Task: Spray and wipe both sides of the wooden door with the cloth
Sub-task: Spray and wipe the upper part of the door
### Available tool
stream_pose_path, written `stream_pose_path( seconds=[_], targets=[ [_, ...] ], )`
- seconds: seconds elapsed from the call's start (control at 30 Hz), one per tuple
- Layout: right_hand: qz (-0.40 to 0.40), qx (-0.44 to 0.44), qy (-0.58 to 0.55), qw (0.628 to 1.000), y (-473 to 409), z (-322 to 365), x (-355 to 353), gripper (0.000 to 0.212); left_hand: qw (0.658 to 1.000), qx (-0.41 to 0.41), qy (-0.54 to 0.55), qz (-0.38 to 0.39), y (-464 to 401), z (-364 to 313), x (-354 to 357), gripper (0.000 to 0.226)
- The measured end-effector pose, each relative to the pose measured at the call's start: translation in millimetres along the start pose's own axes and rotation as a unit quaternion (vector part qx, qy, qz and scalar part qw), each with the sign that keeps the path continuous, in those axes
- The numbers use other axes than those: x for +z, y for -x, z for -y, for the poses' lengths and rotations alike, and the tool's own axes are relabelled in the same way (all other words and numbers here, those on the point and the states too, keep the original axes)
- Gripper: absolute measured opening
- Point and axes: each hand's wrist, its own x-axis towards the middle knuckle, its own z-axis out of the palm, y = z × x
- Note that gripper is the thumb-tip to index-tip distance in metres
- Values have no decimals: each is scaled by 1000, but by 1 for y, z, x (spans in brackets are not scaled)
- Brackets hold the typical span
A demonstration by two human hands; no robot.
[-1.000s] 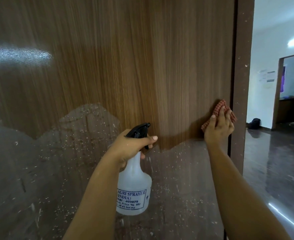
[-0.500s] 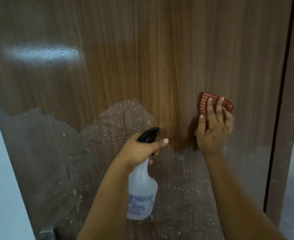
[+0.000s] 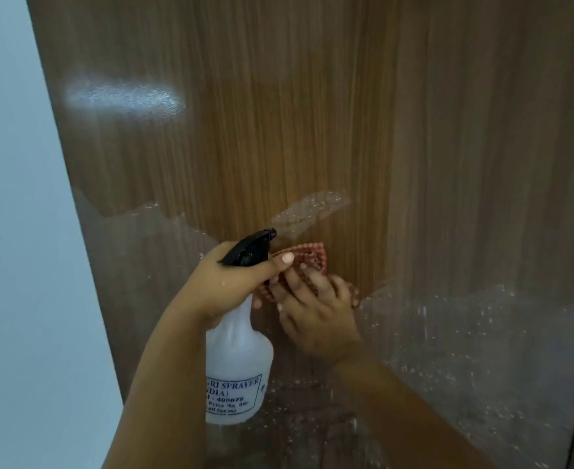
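Change: the right hand (image 3: 316, 313) and cloth (image 3: 307, 260) have slid left across the wooden door (image 3: 312, 130) since half a second ago, now just beside the left hand (image 3: 235, 282).
Right grip: fingers spread flat, pressing the cloth against the door.
Left grip: curled round the neck of the spray bottle (image 3: 236, 367).
Cloth: under the right fingertips, partly behind the bottle's black nozzle.
Wall (image 3: 15, 231): pale, at left.

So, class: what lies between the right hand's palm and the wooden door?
The head view shows the checked cloth between the right hand and the wooden door.
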Motion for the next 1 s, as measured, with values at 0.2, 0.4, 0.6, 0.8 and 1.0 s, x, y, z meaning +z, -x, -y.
stream_pose_path(
  seconds=[0.2,0.4,0.6,0.8,1.0],
  targets=[
    [-82,353,-3,932,-63,-95,-27,54,999,-20,-13,-22,5,16,-32,52],
    [-130,476,-6,870,-83,-47,-18,52,999,-14,-35,18,24,33,-64,34],
    [-101,477,-42,872,-99,-9,-24,53,1000,-16,-13,-18,31,34,-87,42],
    [103,-131,10,986,-47,94,9,62,998,10,4,-57,41,31,-111,44],
    [142,-272,37,951,-92,30,-15,57,998,16,-29,-55,47,24,-131,57]
  ],
)
